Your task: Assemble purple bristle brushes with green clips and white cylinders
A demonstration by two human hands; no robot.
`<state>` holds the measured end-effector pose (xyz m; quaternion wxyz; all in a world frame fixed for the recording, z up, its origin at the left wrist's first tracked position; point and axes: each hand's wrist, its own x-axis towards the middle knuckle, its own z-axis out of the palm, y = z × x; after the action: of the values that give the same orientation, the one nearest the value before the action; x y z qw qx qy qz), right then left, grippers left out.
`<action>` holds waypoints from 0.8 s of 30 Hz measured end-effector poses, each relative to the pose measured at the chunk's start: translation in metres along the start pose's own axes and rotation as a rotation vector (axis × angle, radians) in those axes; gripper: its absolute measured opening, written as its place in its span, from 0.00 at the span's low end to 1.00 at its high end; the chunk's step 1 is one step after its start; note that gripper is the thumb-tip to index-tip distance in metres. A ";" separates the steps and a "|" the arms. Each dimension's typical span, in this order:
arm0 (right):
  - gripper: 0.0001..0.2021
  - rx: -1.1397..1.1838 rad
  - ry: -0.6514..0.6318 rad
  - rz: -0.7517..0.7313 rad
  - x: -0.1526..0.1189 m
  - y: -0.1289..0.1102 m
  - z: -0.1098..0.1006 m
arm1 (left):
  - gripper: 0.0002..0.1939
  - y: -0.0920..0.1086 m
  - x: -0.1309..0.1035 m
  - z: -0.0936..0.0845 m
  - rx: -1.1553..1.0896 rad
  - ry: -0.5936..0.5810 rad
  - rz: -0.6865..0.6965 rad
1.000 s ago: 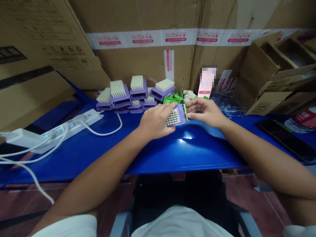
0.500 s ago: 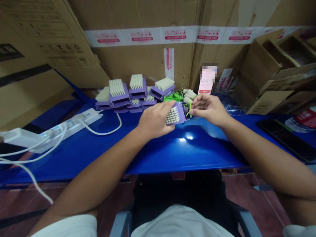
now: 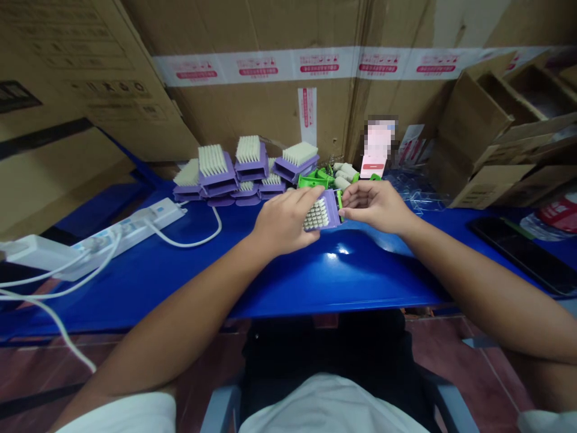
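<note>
My left hand (image 3: pixel 285 222) is closed around a purple brush head (image 3: pixel 332 210) with pale bristle tufts facing me. At its right end sits a thin green piece (image 3: pixel 339 205), pinched by the thumb and fingers of my right hand (image 3: pixel 376 205). The green piece lies against the brush's open end; whether it is seated inside cannot be made out. Just behind my hands is a small heap of green plastic parts (image 3: pixel 315 178) and whitish cylinders (image 3: pixel 346 172). Several more purple brushes (image 3: pixel 217 171) are stacked to the left, many with bristles up.
A white power strip (image 3: pixel 130 231) with cables lies on the blue table (image 3: pixel 288 282) at left. Behind stand a lit phone (image 3: pixel 377 150) and cardboard boxes (image 3: pixel 256 108). Clear plastic pieces (image 3: pixel 417 192), a dark phone (image 3: pixel 523 252) and a red-labelled bottle (image 3: pixel 559 216) are at right.
My right hand has moved slightly left, bringing the green piece up against the end of the purple brush; the gap between them has closed. My left hand stays nearly still.
</note>
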<state>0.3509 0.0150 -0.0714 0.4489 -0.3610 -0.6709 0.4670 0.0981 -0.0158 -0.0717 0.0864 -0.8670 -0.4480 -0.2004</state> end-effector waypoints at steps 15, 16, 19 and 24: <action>0.24 -0.045 -0.033 -0.004 0.002 0.009 0.000 | 0.44 0.000 0.001 0.000 0.001 -0.014 -0.010; 0.23 -0.055 -0.019 -0.009 0.002 0.009 0.000 | 0.44 -0.001 0.001 0.000 0.001 -0.015 -0.013; 0.18 -0.093 0.039 -0.030 0.003 0.009 0.000 | 0.43 -0.001 0.001 0.000 0.002 -0.012 -0.017; 0.18 -0.091 0.042 -0.004 0.003 0.013 0.000 | 0.43 -0.001 0.001 0.001 -0.002 0.009 -0.004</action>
<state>0.3506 0.0217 -0.0827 0.4467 -0.3895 -0.6826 0.4275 0.0983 -0.0143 -0.0718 0.0872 -0.8652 -0.4494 -0.2047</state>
